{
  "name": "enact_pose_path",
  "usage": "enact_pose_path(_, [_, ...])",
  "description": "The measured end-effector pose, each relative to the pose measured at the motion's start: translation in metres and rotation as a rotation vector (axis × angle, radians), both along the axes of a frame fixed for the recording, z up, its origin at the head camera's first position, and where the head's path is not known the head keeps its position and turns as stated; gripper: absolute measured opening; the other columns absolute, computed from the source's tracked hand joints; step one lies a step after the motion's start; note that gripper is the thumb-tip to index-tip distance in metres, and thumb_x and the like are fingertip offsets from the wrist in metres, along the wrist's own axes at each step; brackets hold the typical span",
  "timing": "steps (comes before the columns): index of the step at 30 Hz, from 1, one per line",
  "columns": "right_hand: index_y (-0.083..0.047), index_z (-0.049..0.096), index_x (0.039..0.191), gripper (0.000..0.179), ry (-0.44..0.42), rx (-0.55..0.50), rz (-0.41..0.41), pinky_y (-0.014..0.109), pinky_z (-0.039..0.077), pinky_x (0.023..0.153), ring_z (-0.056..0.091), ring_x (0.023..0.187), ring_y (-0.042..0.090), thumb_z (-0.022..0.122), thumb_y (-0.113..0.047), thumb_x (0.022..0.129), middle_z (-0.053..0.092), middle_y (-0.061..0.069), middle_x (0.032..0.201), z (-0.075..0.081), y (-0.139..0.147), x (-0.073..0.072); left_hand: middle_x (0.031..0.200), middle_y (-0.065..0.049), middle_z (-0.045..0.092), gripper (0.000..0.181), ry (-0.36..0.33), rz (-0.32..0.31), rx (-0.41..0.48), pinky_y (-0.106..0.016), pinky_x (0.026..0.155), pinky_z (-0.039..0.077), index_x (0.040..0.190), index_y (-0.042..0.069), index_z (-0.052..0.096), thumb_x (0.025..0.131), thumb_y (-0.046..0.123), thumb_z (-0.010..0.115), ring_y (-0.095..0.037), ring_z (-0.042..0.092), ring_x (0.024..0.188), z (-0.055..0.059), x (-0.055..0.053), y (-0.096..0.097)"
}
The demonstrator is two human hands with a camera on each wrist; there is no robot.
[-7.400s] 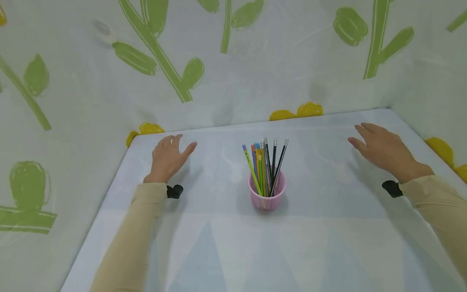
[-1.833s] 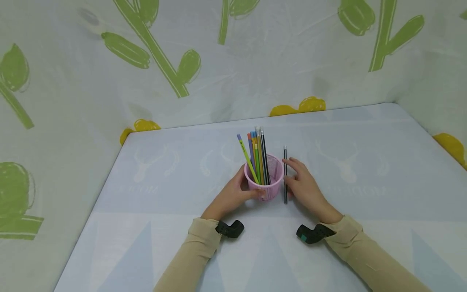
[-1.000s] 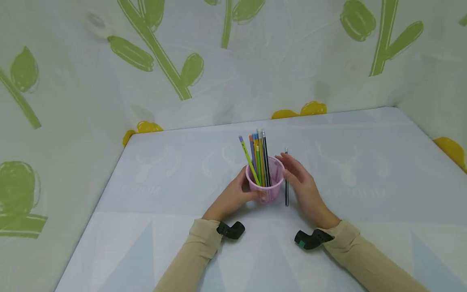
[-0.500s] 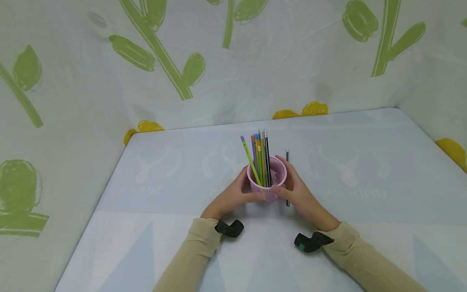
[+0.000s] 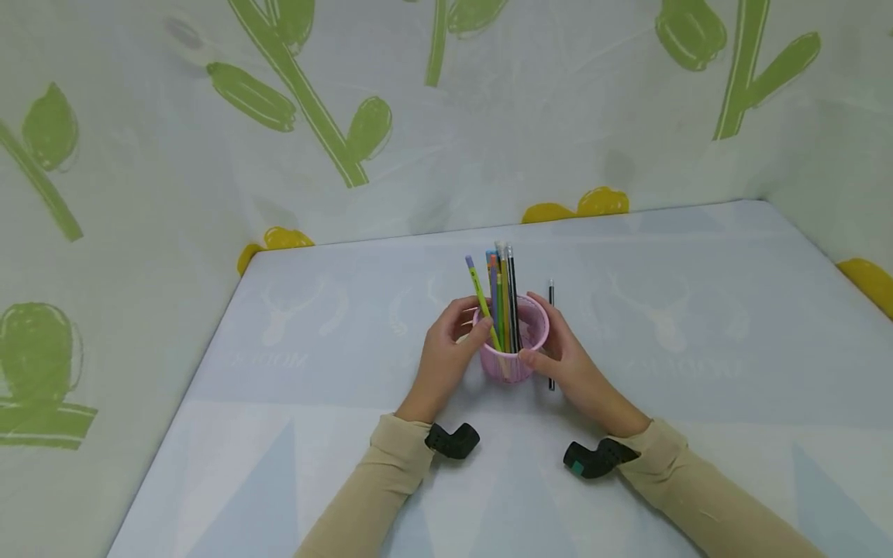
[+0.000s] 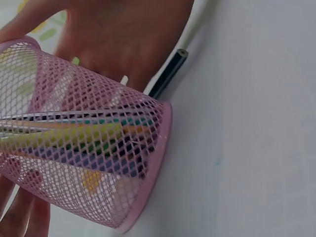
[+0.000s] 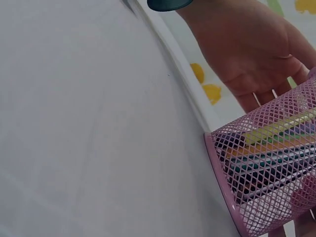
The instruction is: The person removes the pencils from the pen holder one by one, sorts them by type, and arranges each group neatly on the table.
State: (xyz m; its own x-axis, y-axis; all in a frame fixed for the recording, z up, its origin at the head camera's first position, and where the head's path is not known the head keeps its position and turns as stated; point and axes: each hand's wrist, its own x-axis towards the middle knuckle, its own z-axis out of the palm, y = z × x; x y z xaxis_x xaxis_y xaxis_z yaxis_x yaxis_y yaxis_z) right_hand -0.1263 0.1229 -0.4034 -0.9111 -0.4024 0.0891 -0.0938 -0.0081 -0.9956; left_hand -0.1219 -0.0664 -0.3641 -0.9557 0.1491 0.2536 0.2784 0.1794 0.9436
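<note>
A pink mesh pencil cup stands upright on the table with several pencils inside. My right hand holds the cup from the right, thumb at the near side of the rim and fingers around the far side. At the left of the rim, the thumb and fingers of my left hand pinch a yellow-green pencil standing in the cup. A black pencil lies on the table just right of the cup, partly hidden by my right hand. Through the mesh, several coloured pencil ends show.
The pale table carries faint deer and triangle prints. Behind and beside it hang white sheets with green leaves and yellow shapes. Each wrist wears a black device.
A pair of black pencils left the cup's right side; one now lies on the table. The right hand has moved onto the cup. The left hand has shifted up from the cup's wall to the pencils.
</note>
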Motion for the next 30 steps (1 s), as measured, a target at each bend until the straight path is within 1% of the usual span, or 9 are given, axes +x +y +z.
enact_pose_path(3, [-0.027, 0.013, 0.142, 0.07, -0.015, 0.01, -0.006, 0.047, 0.02, 0.103, 0.022, 0.131, 0.019, 0.055, -0.016, 0.087, 0.023, -0.002, 0.142, 0.002, -0.001, 0.001, 0.111, -0.007, 0.055, 0.023, 0.037, 0.016, -0.017, -0.034, 0.087, 0.044, 0.107, 0.0, 0.058, 0.089, 0.015, 0.053, -0.014, 0.05, 0.103, 0.004, 0.0, 0.0])
enact_pose_path(6, [-0.03, 0.013, 0.141, 0.069, -0.031, 0.023, -0.012, 0.047, 0.021, 0.102, 0.022, 0.131, 0.019, 0.055, -0.018, 0.087, 0.022, -0.003, 0.143, 0.004, -0.002, 0.001, 0.114, -0.005, 0.054, 0.023, 0.026, 0.021, -0.023, -0.032, 0.086, 0.044, 0.103, 0.001, 0.06, 0.09, 0.018, 0.053, -0.011, 0.047, 0.107, 0.005, -0.003, -0.002])
enact_pose_path(8, [-0.031, 0.013, 0.141, 0.069, -0.034, 0.027, -0.014, 0.047, 0.021, 0.102, 0.022, 0.131, 0.019, 0.055, -0.019, 0.087, 0.021, -0.003, 0.143, 0.005, -0.002, 0.001, 0.113, -0.003, 0.055, 0.025, 0.01, 0.029, 0.006, -0.031, 0.085, 0.044, 0.105, 0.005, 0.06, 0.089, 0.022, 0.053, -0.01, 0.047, 0.108, 0.0, -0.009, -0.007])
enact_pose_path(13, [-0.03, 0.014, 0.141, 0.069, -0.026, 0.026, -0.009, 0.046, 0.02, 0.103, 0.021, 0.131, 0.019, 0.055, -0.018, 0.088, 0.02, -0.003, 0.143, 0.004, -0.001, 0.001, 0.101, -0.011, 0.059, 0.028, 0.016, 0.056, 0.245, -0.034, 0.08, 0.047, 0.106, 0.002, 0.055, 0.09, 0.026, 0.053, -0.02, 0.055, 0.096, -0.011, -0.022, -0.021])
enact_pose_path(16, [-0.027, 0.014, 0.141, 0.07, -0.019, 0.017, 0.0, 0.047, 0.019, 0.103, 0.021, 0.131, 0.019, 0.055, -0.015, 0.087, 0.021, -0.003, 0.143, 0.002, 0.0, 0.0, 0.093, -0.015, 0.059, 0.029, 0.032, 0.09, 0.413, -0.032, 0.071, 0.05, 0.102, -0.002, 0.051, 0.091, 0.025, 0.052, -0.025, 0.059, 0.083, -0.008, -0.022, -0.03])
enact_pose_path(20, [-0.028, 0.014, 0.141, 0.069, -0.019, 0.008, 0.009, 0.047, 0.018, 0.103, 0.022, 0.13, 0.019, 0.055, -0.014, 0.087, 0.022, -0.003, 0.143, 0.0, 0.0, 0.001, 0.086, -0.013, 0.057, 0.023, 0.007, 0.127, 0.61, -0.026, 0.06, 0.049, 0.099, 0.001, 0.051, 0.091, 0.022, 0.052, -0.021, 0.058, 0.069, -0.006, -0.024, -0.041])
enact_pose_path(22, [-0.029, 0.014, 0.141, 0.069, -0.023, 0.008, 0.012, 0.048, 0.019, 0.103, 0.022, 0.13, 0.019, 0.055, -0.014, 0.087, 0.022, -0.004, 0.143, 0.0, 0.0, 0.001, 0.083, -0.011, 0.056, 0.022, -0.022, 0.136, 0.656, -0.024, 0.056, 0.048, 0.1, 0.002, 0.052, 0.09, 0.022, 0.052, -0.019, 0.057, 0.066, -0.006, -0.025, -0.045])
enact_pose_path(26, [-0.028, 0.012, 0.142, 0.07, -0.026, -0.003, 0.017, 0.047, 0.018, 0.104, 0.021, 0.131, 0.017, 0.054, -0.013, 0.088, 0.02, -0.004, 0.144, 0.001, 0.0, 0.001, 0.082, -0.011, 0.056, 0.028, -0.124, 0.141, 0.604, -0.024, 0.055, 0.048, 0.105, 0.003, 0.056, 0.089, 0.026, 0.054, -0.021, 0.057, 0.066, -0.012, -0.029, -0.049])
enact_pose_path(30, [-0.027, 0.01, 0.143, 0.072, -0.034, -0.021, 0.019, 0.045, 0.015, 0.105, 0.019, 0.132, 0.016, 0.054, -0.012, 0.088, 0.018, -0.006, 0.145, 0.001, 0.0, 0.001, 0.085, -0.011, 0.057, 0.029, -0.249, 0.148, 0.343, -0.028, 0.058, 0.05, 0.113, 0.009, 0.058, 0.088, 0.024, 0.056, -0.023, 0.058, 0.072, -0.022, -0.034, -0.05])
